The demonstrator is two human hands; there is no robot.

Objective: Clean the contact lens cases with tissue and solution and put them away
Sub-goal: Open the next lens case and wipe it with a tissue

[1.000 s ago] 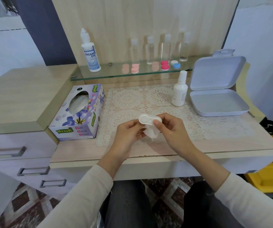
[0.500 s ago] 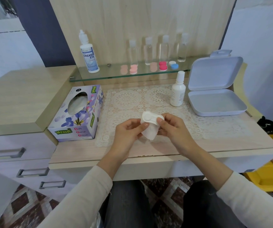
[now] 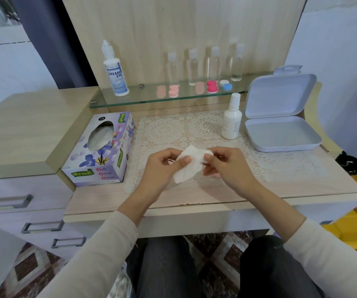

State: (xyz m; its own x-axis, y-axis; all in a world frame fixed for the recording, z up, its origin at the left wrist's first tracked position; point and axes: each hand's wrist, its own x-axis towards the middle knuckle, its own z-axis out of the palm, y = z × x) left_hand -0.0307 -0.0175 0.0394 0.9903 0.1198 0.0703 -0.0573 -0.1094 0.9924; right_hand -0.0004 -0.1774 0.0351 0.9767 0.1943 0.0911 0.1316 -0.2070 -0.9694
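Our left hand (image 3: 162,168) pinched crumpled white tissue (image 3: 186,168) over the white plastic lens case (image 3: 209,154), our right hand (image 3: 227,168) pinching its three-o'clock end.

Lace mat (image 3: 167,132) on desk (image 3: 302,190); four clear bottles (image 3: 192,67) along glass shelf (image 3: 143,97); metal-handled drawers (image 3: 44,190) left.

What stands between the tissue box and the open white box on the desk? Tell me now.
In the head view, a small white bottle stands there on the lace mat, close to the open white box.
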